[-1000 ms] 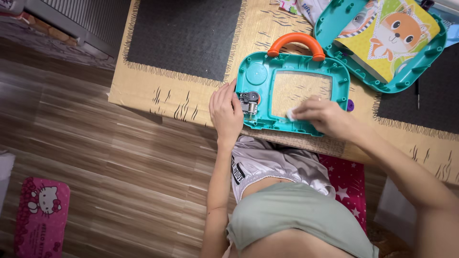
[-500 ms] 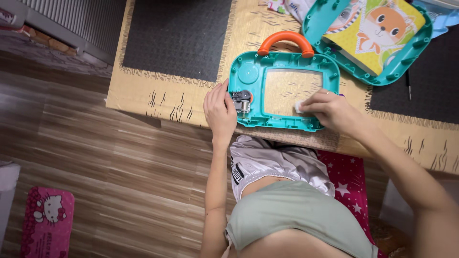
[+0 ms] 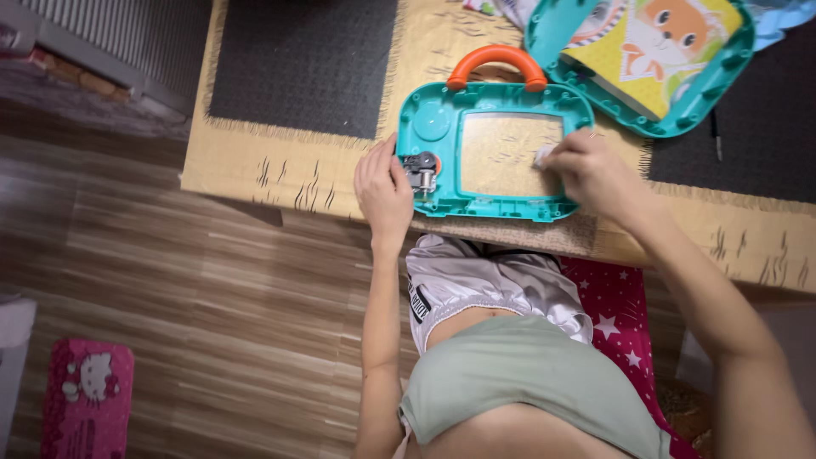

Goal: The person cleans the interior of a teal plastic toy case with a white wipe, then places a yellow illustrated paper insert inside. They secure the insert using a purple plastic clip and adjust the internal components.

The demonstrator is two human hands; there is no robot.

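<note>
Right grip [image 3: 591,170] pinching white wad [image 3: 541,155] at teal frame's [image 3: 489,208] window edge; left grip [image 3: 382,191] flat beside it.

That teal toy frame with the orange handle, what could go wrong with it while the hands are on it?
The teal frame lies close to the table edge, so a hard push could perhaps slide it off onto the floor. The left hand rests right beside the small metal mechanism, which might pinch or get knocked loose. The right hand pinches a small white piece at the window's rim; it could slip away.
</note>
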